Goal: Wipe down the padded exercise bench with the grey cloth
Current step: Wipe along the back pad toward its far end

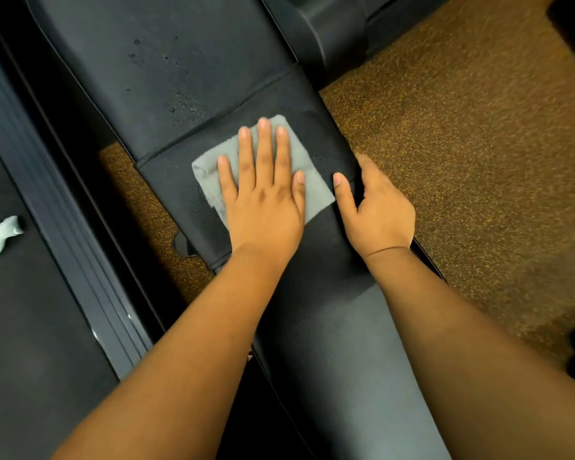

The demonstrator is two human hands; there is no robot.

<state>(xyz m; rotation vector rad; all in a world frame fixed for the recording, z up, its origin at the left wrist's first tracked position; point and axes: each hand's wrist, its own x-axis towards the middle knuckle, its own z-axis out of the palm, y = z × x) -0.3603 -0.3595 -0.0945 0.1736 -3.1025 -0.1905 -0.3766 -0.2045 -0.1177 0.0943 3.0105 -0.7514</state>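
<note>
Pressing flat, straight-fingered, the left hand [263,190] pins the square grey cloth [299,154] onto the black padded exercise bench [180,61]. Right hand [375,207] grips the pad's edge at 3 o'clock — thumb on top, fingers curled under. White plastic spray trigger [0,235] lies at 9 o'clock — speckled brown carpet [462,144] surrounds.

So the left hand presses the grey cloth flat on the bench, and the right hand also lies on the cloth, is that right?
Not quite. The head view shows the right hand beside the grey cloth, gripping the edge of the bench. The left hand does press the cloth flat.
</note>
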